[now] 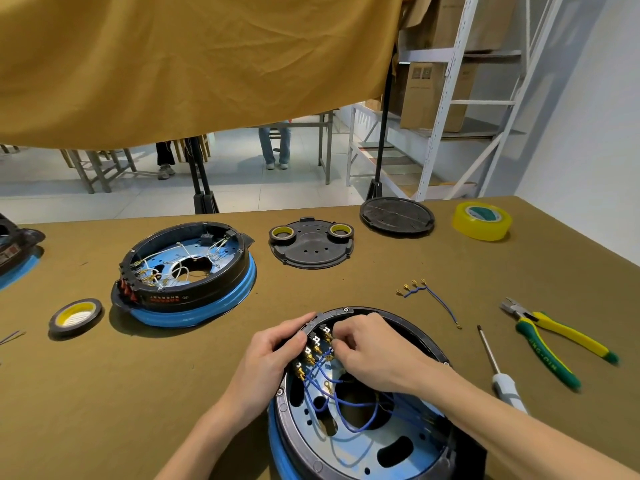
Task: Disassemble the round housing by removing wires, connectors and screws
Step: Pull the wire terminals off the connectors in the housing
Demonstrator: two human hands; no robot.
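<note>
- While it lies open side up at the table's near edge, at about 6 o'clock in the view, the round housing (363, 441) shows a blue rim, a pale metal floor and loops of blue wires (349, 407) inside.
- At its 11 o'clock wall stands a row of brass connectors (310, 356).
- Left hand (273, 355) grips the housing's outer wall beside that row, fingers curled over the rim.
- Right hand (372, 349) reaches in from 3 o'clock, fingertips bunched in a pinch at a connector — what exactly they hold is hidden.
- Loose blue wire bundle (427, 297) lies at 1 o'clock, apart from the housing.
- Screwdriver (498, 372) and yellow-green pliers (557, 344) lie at 3 o'clock.
- Second housing (187, 271), with white wires, sits at 10 o'clock — a black tape roll (75, 315) just beside it.
- Farther off: a black cover plate (311, 249) bearing two tape rolls, a black disc (396, 216), a yellow tape roll (482, 220).
</note>
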